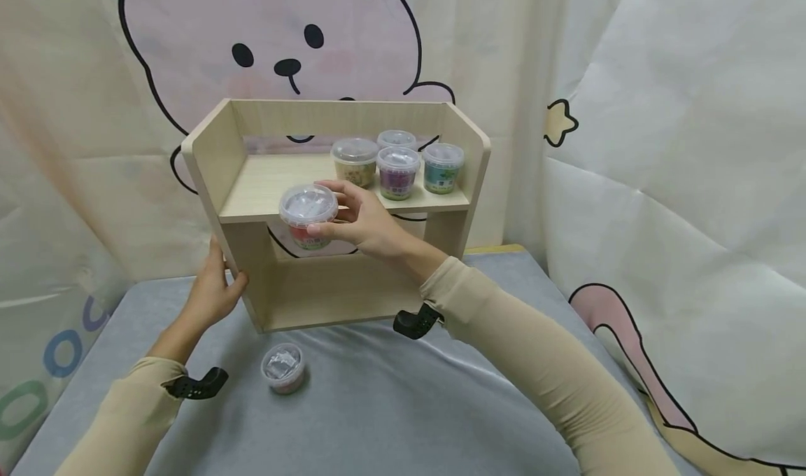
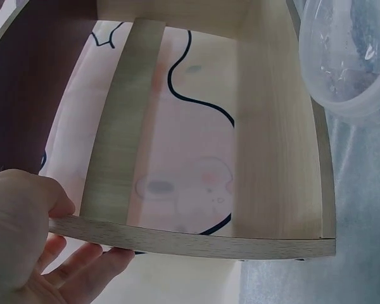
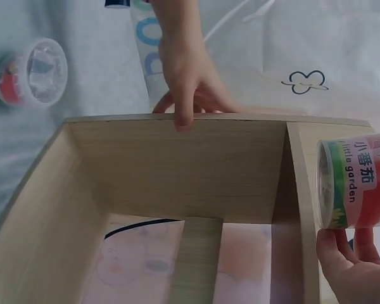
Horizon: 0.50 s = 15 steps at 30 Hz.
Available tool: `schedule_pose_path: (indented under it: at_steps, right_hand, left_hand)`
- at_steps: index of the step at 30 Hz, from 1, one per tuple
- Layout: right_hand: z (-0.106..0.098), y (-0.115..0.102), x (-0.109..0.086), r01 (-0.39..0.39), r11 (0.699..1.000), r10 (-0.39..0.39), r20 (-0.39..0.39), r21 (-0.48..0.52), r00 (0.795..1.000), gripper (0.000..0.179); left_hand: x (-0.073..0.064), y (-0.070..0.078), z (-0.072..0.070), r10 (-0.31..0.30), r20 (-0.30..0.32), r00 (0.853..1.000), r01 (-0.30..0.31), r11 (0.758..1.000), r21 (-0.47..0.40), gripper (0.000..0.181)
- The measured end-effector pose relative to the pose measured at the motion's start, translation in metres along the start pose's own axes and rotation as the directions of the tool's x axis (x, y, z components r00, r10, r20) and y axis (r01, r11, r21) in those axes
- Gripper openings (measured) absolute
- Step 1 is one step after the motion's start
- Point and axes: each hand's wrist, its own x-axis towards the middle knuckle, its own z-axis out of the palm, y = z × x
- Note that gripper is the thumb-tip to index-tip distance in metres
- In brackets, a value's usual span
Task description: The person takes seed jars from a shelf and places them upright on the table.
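Note:
My right hand (image 1: pixel 378 227) holds a clear plastic cup (image 1: pixel 308 217) with a domed lid and red label, its thumb and fingers around the side. The cup is in front of the left part of the upper board of a small two-tier wooden shelf (image 1: pixel 343 290). In the right wrist view, the label (image 3: pixel 361 177) reads "little garden". My left hand (image 1: pixel 214 290) grips the shelf's left side panel; the left wrist view shows the thumb (image 2: pixel 54 196) on one face and fingers on the other. Another lidded cup (image 1: pixel 283 368) stands on the table before the shelf.
On the upper board's right half stand a yellow-labelled cup (image 1: pixel 355 161), a purple one (image 1: pixel 397 173), a teal one (image 1: pixel 443 168) and another behind (image 1: pixel 397 138). Grey-blue cloth (image 1: pixel 378 406) covers the table. A printed curtain (image 1: pixel 491 77) hangs behind the shelf.

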Motion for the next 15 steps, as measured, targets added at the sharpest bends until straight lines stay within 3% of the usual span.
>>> schedule_pose_path:
  at_steps: [7, 15]
  right_hand:
    - [-0.004, 0.015, -0.012, -0.001, 1.0, 0.001, -0.014, -0.015, 1.0, 0.07]
    - [-0.002, 0.041, -0.025, -0.042, 0.998, 0.042, 0.005, 0.051, 0.999, 0.07]
  left_hand:
    - [0.003, 0.0, 0.0, 0.004, 0.021, 1.0, -0.004, 1.0, -0.003, 0.088]
    - [0.002, 0.001, -0.001, -0.007, 0.026, 1.0, 0.008, 1.0, -0.03, 0.085]
